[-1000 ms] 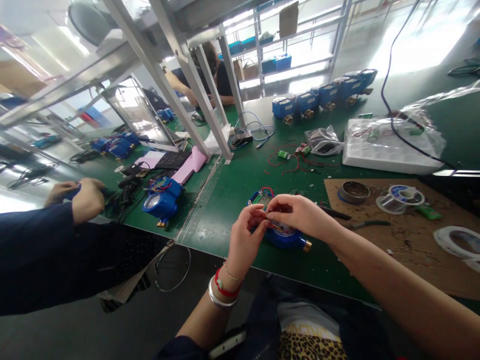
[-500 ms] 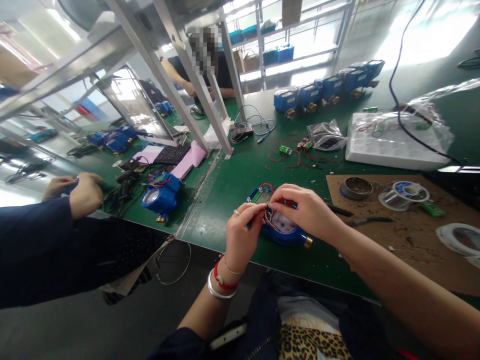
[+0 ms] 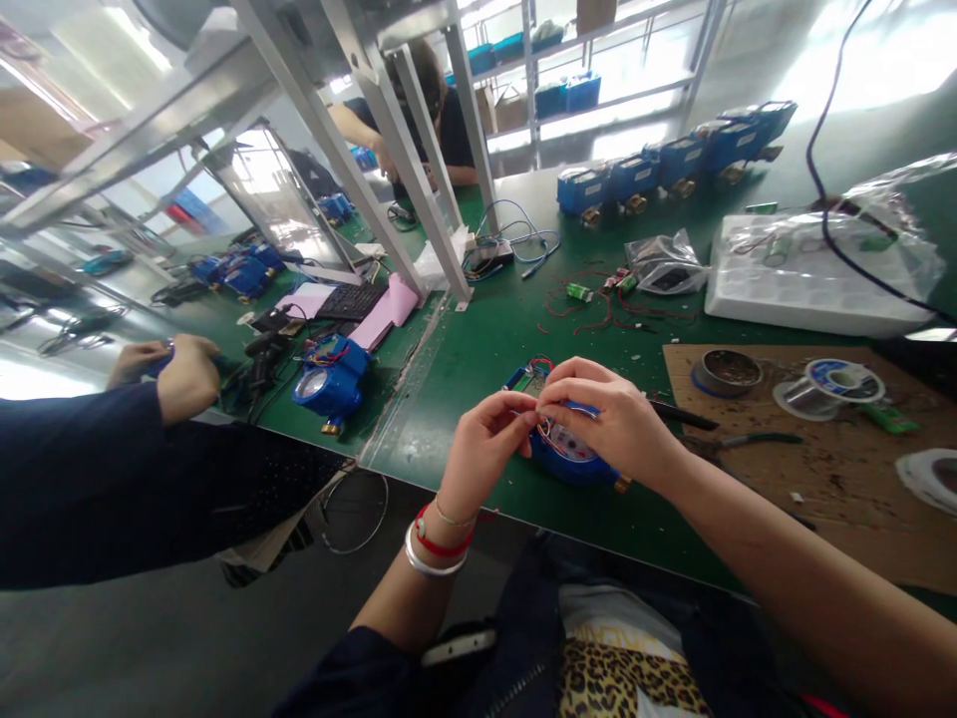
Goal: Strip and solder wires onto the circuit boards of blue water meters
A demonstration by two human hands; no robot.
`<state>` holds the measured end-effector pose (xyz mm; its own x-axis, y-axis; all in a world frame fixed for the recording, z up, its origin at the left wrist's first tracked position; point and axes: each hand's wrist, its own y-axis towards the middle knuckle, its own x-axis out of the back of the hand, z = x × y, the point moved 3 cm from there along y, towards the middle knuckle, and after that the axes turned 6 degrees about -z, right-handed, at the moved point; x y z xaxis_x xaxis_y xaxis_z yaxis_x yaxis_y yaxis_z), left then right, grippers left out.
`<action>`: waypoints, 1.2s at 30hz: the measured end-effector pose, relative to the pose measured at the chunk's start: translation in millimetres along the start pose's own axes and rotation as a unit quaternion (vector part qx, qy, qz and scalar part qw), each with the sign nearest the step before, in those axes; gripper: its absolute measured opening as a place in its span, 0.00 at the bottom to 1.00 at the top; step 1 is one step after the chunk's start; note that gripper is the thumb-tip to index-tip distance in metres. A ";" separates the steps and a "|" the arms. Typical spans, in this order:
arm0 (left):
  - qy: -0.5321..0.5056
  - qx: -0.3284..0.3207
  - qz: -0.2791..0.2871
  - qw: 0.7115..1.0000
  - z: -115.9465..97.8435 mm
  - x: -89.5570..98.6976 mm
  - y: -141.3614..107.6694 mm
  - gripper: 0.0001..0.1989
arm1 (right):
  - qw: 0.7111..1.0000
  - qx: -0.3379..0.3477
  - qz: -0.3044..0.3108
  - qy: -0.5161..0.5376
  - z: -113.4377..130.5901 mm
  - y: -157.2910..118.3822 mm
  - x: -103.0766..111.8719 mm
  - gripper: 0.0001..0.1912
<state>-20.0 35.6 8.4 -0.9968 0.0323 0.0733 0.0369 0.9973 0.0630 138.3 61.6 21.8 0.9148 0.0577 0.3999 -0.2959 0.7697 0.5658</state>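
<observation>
- The green workbench (image 3: 468,384) runs beneath a metal frame, with shelving and a seated co-worker behind.
- The left hand (image 3: 485,434) has thumb and fingertips pinched closed on thin wires (image 3: 548,435); which strands it holds is too small to tell.
- The right hand (image 3: 609,414) pinches at the same spot, its fingertips meeting the left's over the wires.
- Directly under both hands, the blue meter (image 3: 574,467) lies on the bench near its front edge, dial up, partly covered by the right hand.
- Tugging unevenly could, it seems, strain the wires where they join the meter; with the fingertips hiding the contact, a strand might slip or be paired wrongly.
- The meter has no hand visibly steadying it, so a pull on the wires could shift it.
- To the right, a black-handled tool (image 3: 684,415) lies close to the right hand; a sweeping wrist might knock it.
- Beyond, a cardboard sheet (image 3: 882,529) carries a round tin (image 3: 727,375) and a wire spool (image 3: 811,397).
- To the left stands another blue meter (image 3: 333,384), well apart.
</observation>
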 end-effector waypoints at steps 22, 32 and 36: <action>-0.018 -0.017 -0.036 0.999 10.6 -1.4 -2.7 0.08 | 0.995 0.027 0.068 -0.061 -2.4 -18.8 -6.5 0.05; -0.022 0.000 -0.014 1.000 11.9 -2.9 -5.1 0.06 | 0.994 0.004 -0.047 -0.096 -15.5 -18.9 -0.5 0.07; -0.017 -0.005 -0.011 1.000 11.4 -4.0 -6.5 0.06 | 0.992 0.035 -0.057 -0.107 -17.8 -22.0 -0.2 0.10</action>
<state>-17.1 29.8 -3.7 -0.9992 0.0127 0.0370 0.0154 0.9972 0.0733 149.5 56.0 -3.6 0.8666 -0.1697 0.4692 -0.2186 0.7162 0.6627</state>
